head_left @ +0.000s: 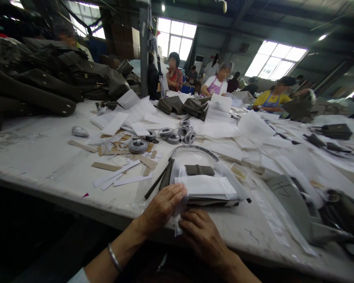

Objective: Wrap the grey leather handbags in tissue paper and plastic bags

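Plenty happening at the table's [59, 161] near edge: the right hand [205, 234] pinches clear film [177, 229]; the left hand [162, 202], just beyond and left, lies on it, grip impossible to tell. The olive bag [199, 169] sits wrapped beyond them! Card strips [106, 166] left, coiled straps [138, 146] farther, dark bags [32, 86] heaped far left, co-workers [215, 87] farthest.

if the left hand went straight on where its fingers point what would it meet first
Probably the white folded sheet: the left hand points up and right toward it, its fingertips already at the clear plastic. Depth is hard to judge.
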Motion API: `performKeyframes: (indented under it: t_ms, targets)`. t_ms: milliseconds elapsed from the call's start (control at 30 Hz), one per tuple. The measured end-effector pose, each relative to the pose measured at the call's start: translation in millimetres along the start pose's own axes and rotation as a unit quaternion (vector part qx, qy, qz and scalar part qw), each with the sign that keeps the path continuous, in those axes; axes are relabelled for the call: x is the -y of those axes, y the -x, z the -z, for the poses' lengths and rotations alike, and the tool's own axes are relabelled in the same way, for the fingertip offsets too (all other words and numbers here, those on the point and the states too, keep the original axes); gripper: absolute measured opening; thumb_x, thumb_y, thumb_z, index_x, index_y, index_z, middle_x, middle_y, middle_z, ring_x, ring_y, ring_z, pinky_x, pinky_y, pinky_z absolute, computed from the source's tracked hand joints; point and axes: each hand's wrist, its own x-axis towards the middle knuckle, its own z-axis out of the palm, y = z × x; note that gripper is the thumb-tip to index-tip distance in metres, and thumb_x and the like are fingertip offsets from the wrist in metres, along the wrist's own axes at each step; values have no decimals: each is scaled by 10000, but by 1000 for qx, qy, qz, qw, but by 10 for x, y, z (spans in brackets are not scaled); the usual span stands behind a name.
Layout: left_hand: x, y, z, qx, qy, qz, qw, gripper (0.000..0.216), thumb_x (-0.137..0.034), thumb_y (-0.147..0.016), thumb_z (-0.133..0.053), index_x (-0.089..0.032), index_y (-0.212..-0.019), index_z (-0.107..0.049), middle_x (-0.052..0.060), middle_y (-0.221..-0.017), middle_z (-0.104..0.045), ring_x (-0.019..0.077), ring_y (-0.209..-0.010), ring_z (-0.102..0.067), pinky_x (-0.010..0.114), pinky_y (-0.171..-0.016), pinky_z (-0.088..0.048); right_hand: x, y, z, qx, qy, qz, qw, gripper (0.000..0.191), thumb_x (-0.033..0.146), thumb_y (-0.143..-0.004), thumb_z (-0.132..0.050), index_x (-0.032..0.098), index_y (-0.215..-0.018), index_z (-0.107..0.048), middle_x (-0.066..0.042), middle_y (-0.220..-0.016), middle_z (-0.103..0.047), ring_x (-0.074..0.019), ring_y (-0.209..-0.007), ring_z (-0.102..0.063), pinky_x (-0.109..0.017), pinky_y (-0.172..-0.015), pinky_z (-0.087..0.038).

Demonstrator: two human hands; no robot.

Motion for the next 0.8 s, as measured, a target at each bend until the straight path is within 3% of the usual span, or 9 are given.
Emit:
performKeyframes:
  t_ms: [133, 233, 533, 800]
  targets:
    - [1, 10, -13, -6, -29, -10, 1000, 511, -27, -946, -355, -132, -1442, -421, 149, -1419, -529, 221, -1384, -425, 409, -1093, -466, 24, -91, -114, -64, -45, -23, 997, 133, 120, -928, -560, 200, -973, -656, -52, -892, -705, -208, -876, -635, -364, -771, -514]
    - [-8, 8, -10, 1, -45, -20, 999, 478, -84, -978, -393, -123, -1454, -403, 154, -1404, -543, 236, -1401, -400, 423, -1101, -462, 76, -122, -90, -86, -66, -22, 994, 150, 104, -929, -526, 203, -916, -638, -41, -832, -687, -189, -798, -629, -372, -788, -515]
    - [-36, 5, -7, 4, -65, -9, 998, 504, -64, -982, -336, -125, -1481, -367, 170, -1403, -524, 258, -1398, -401, 445, -1094, -469, 218, 7, 4, -73, -80, 9, 994, 206, 58, -899, -518, 206, -997, -622, -36, -848, -708, -176, -798, -676, -397, -919, -527]
    - [-33, 4, -5, 9, -58, -6, 998, 477, -81, -996, -344, -115, -1471, -384, 164, -1390, -527, 258, -1402, -386, 444, -1110, -454, 250, 90, -66, -80, -55, 45, 994, 103, 121, -882, -599, 216, -914, -620, -7, -761, -726, -150, -685, -693, -343, -895, -544]
